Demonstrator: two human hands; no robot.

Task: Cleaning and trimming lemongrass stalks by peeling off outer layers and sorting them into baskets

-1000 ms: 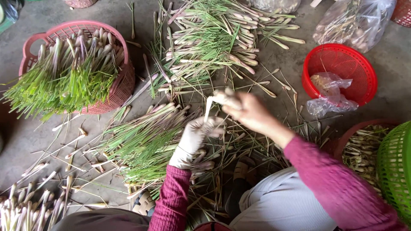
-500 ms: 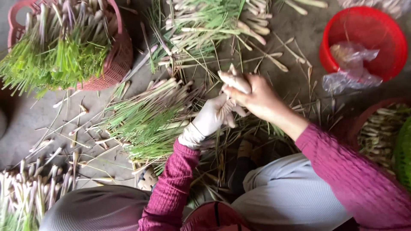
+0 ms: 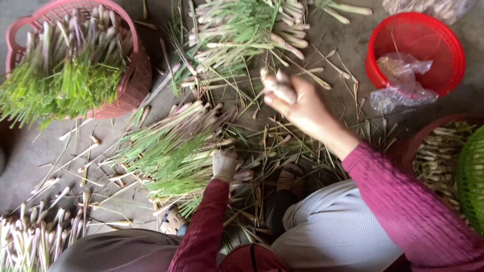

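Presently: right hand (image 3: 302, 108) raised over floor (image 3: 40, 156), fingers (image 3: 280, 90) closed round pale stalk ends (image 3: 275, 80), kept clear of litter, likely for sorting. Left hand (image 3: 225, 165) gloved, pressed palm-down on green stalk bundle (image 3: 171, 151), apparently pinning it flat; fingers half hidden among leaves, cannot tell if curled or spread. Bundle touching left hand, well below and left of right hand. Pink basket (image 3: 133, 75) of stalks upper left, red basket (image 3: 418, 50) with plastic bag (image 3: 403, 80) upper right, loose stalk pile (image 3: 237, 35) beyond.
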